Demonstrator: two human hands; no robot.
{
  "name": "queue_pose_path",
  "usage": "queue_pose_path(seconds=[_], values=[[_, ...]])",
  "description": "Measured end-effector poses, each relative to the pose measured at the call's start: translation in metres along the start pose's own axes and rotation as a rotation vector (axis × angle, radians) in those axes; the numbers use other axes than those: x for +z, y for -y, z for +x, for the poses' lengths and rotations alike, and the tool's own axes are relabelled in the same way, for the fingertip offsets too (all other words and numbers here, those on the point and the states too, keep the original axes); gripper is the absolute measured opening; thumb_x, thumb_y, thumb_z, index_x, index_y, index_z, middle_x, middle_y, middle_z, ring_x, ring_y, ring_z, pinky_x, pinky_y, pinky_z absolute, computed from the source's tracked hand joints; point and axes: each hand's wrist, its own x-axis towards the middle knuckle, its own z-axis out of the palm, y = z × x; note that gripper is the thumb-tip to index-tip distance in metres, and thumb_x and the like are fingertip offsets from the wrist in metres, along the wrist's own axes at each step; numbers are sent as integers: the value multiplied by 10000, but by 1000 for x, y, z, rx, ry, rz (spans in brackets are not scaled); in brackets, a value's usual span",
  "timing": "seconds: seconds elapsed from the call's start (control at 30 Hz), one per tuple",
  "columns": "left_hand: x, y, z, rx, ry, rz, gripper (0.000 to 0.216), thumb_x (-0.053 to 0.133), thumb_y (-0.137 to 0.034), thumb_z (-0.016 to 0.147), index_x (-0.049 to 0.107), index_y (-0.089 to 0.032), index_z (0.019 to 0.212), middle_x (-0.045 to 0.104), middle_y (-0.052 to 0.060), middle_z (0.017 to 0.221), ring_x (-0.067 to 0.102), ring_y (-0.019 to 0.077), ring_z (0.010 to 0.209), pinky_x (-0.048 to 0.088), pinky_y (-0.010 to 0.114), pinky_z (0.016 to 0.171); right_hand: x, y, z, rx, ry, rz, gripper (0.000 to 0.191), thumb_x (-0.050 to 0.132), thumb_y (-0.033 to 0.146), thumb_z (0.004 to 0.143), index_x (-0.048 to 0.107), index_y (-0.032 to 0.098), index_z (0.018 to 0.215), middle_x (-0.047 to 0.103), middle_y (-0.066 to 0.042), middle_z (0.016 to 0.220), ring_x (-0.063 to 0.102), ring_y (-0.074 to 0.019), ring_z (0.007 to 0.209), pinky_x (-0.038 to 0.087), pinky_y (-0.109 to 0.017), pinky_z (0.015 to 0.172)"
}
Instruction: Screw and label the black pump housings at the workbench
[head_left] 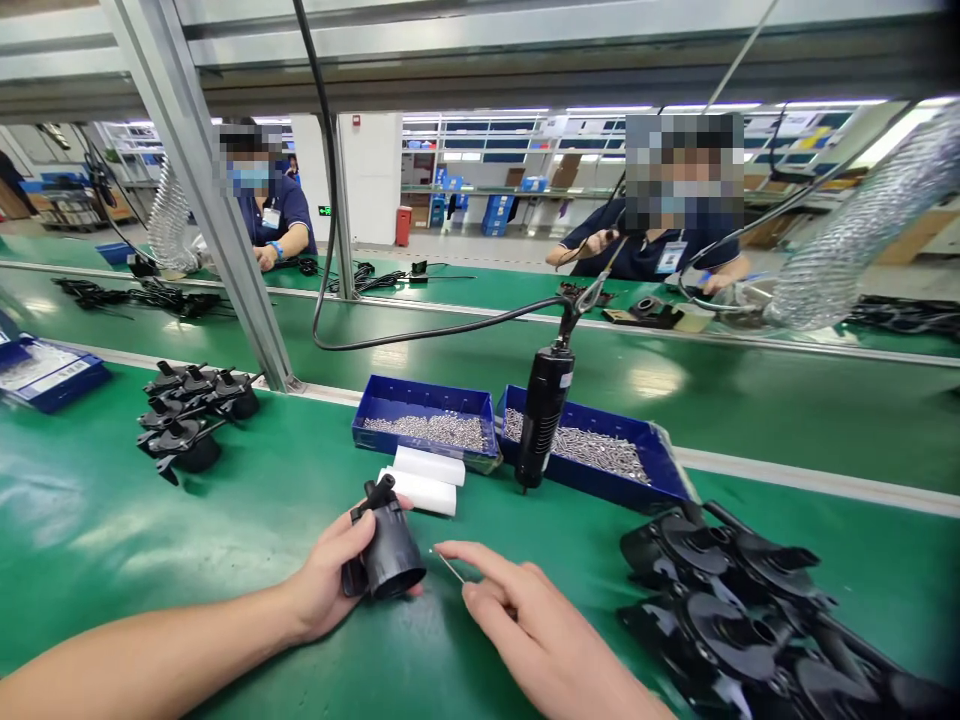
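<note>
My left hand (330,575) is wrapped round a black plastic cylindrical housing (394,550), tilted so that its open round end faces down toward me. A short tube sticks out at its top. Just right of the housing, my right hand (525,610) pinches a thin metal rod (448,566) between thumb and fingers. The rod's tip points toward the housing but is apart from it. Whether it is a long screw or a tool, I cannot tell. Behind my hands hangs a black electric screwdriver (545,415), bit downward.
Blue bins of small metal parts (424,430) and screws (600,455) stand behind two white rolls (420,492). Several black housings lie left (184,430) and right (720,620) on the green table (285,500). A metal post (217,200) rises at left. Two co-workers sit opposite.
</note>
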Motion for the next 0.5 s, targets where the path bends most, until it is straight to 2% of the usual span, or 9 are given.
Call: queue_pose_path(seconds=[0.1,0.17,0.23,0.3,0.33,0.43,0.5], values=[[1,-3,1,1,-45,-15,643,901,-607,880,766,-160,1322,726,88,954,730,246,826,709,493,838,-5,-5,-2,48,112,-129,517,463,332,1111,589,449,1598,775,-29,904,784,-298,934,627,-417,824],[3,-6,2,-15,-56,-31,638,919,-613,859,784,-157,1285,724,84,949,710,237,824,715,513,827,-4,-6,0,53,109,-138,481,485,363,1109,615,402,1571,764,-40,885,783,-312,921,619,-426,813],[3,-6,3,-59,-38,-40,653,921,-631,846,792,-152,1272,726,90,943,700,242,827,718,529,804,1,-3,3,43,61,-11,357,491,452,1125,727,316,1355,715,-29,793,750,-289,824,582,-372,719],[2,-5,3,-136,-5,-54,685,898,-668,853,793,-141,1279,725,93,911,695,243,808,718,529,778,8,2,5,37,-31,231,378,497,549,1135,735,255,1116,673,-18,753,681,-226,678,512,-308,596],[1,-4,3,-179,9,-65,700,886,-686,857,793,-139,1285,725,92,901,693,239,796,718,524,766,11,5,6,36,-80,358,402,512,583,1133,720,240,1090,677,-19,778,649,-193,618,489,-289,554],[0,-2,3,-275,37,-91,728,859,-724,865,792,-144,1301,742,94,911,708,236,777,716,494,750,20,13,5,9,-177,583,449,578,616,1115,675,216,1293,713,-36,869,668,-167,593,524,-276,548],[0,-1,3,-309,63,-81,744,839,-752,867,791,-153,1306,764,106,924,734,250,767,711,468,742,23,17,4,11,-139,607,484,582,626,1113,654,207,1346,712,-24,821,682,-172,588,541,-281,569]])
